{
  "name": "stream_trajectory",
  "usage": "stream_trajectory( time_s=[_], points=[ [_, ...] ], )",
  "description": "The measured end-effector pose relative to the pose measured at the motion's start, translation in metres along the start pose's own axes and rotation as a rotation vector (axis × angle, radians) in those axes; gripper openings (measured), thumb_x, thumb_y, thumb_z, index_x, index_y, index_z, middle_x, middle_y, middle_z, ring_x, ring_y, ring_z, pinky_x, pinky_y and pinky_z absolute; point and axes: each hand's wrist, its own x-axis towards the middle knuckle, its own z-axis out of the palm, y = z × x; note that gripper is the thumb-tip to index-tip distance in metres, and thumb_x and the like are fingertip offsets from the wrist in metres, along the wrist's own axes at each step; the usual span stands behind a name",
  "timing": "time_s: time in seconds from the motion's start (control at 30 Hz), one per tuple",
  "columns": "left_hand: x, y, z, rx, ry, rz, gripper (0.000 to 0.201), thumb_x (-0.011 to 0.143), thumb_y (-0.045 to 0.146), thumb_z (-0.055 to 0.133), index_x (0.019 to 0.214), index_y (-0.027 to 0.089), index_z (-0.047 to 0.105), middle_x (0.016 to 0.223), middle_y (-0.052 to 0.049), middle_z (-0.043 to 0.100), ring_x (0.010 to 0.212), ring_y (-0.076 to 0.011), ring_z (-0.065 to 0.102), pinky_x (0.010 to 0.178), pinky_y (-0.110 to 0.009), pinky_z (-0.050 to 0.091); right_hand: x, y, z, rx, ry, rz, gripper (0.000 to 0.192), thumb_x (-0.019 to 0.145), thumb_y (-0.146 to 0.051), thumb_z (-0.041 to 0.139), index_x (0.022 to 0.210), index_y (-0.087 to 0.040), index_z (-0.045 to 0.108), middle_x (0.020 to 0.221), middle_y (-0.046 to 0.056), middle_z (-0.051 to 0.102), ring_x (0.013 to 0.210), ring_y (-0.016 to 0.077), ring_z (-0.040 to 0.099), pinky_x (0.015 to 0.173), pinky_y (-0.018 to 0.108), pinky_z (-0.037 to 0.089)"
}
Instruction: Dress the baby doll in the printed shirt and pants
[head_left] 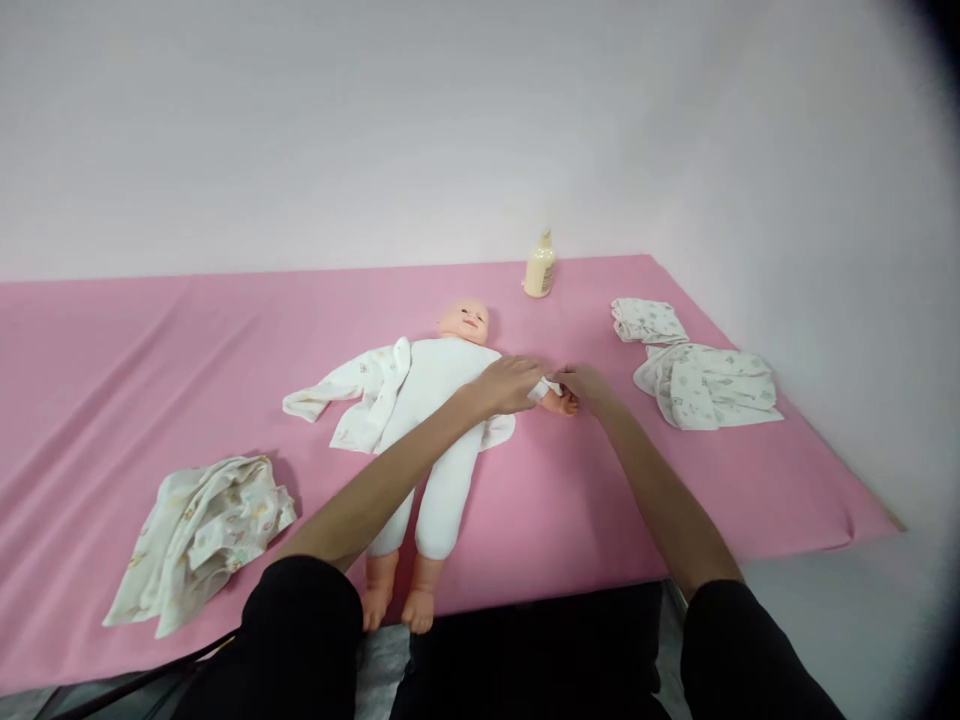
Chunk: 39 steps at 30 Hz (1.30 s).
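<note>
Both hands meet at the doll's arm, right of its body mid-mat: left hand pinches the white sleeve, right hand closes on the doll's tiny hand. Bottle stands far behind; folded clothes lie right.

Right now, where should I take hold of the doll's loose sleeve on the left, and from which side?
Grip the loose sleeve near its cuff end, coming from the left. It lies flat and spread away from the doll, clear of both hands, left hand and right hand, which are busy at the other arm.
</note>
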Motion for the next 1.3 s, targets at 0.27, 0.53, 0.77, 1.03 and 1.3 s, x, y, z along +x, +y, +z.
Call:
stream_trajectory(
  time_s=[0.27, 0.53, 0.77, 1.03, 1.3],
  points=[
    [0.024, -0.048, 0.027, 0.194, -0.113, -0.032, 0.061, 0.073, 0.035, 0.074, 0.129, 0.021, 0.052, 0.127, -0.011, 0.06, 0.118, -0.0308, 0.054, 0.1, -0.04, 0.034, 0.006, 0.0, -0.006, 0.165, -0.107, -0.039, 0.023, 0.069, -0.024, 0.07, 0.089, -0.017, 0.062, 0.057, -0.004, 0.058, 0.047, 0.0089, 0.05, 0.042, 0.018, 0.039],
    [0.018, -0.066, 0.002, 0.188, -0.039, -0.068, 0.041, 0.08, 0.045, 0.063, 0.115, 0.023, 0.06, 0.116, -0.01, 0.065, 0.103, -0.0288, 0.059, 0.081, -0.035, 0.041, 0.02, 0.005, -0.048, 0.299, 0.142, -0.133, 0.021, 0.068, -0.024, 0.057, 0.088, -0.016, 0.059, 0.061, -0.005, 0.052, 0.053, 0.0078, 0.049, 0.056, 0.021, 0.047],
    [0.005, -0.069, -0.021, 0.14, -0.038, -0.181, 0.032, 0.081, 0.047, 0.059, 0.102, 0.023, 0.063, 0.107, -0.007, 0.067, 0.096, -0.0267, 0.061, 0.077, -0.033, 0.04, 0.026, 0.01, -0.107, 0.101, 0.39, -0.169, 0.017, 0.072, -0.027, 0.053, 0.084, -0.015, 0.059, 0.057, -0.004, 0.048, 0.053, 0.011, 0.047, 0.056, 0.025, 0.044],
    [0.012, -0.069, -0.013, -0.039, 0.023, -0.198, 0.036, 0.078, 0.048, 0.061, 0.102, 0.021, 0.058, 0.103, -0.005, 0.068, 0.086, -0.023, 0.062, 0.067, -0.03, 0.039, 0.021, 0.006, -0.047, -0.407, 0.445, -0.206, 0.012, 0.076, -0.017, 0.052, 0.081, -0.014, 0.062, 0.086, 0.011, 0.063, 0.092, 0.0243, 0.057, 0.086, 0.037, 0.042],
    [0.012, -0.053, -0.011, -0.029, 0.035, -0.188, 0.031, 0.075, 0.038, 0.062, 0.101, 0.021, 0.058, 0.099, -0.007, 0.068, 0.083, -0.0245, 0.062, 0.065, -0.032, 0.039, 0.006, -0.015, 0.047, -0.579, 0.175, -0.375, 0.028, 0.073, -0.038, 0.07, 0.09, -0.017, 0.066, 0.091, 0.008, 0.068, 0.087, 0.0242, 0.061, 0.078, 0.033, 0.047]
  ],
)
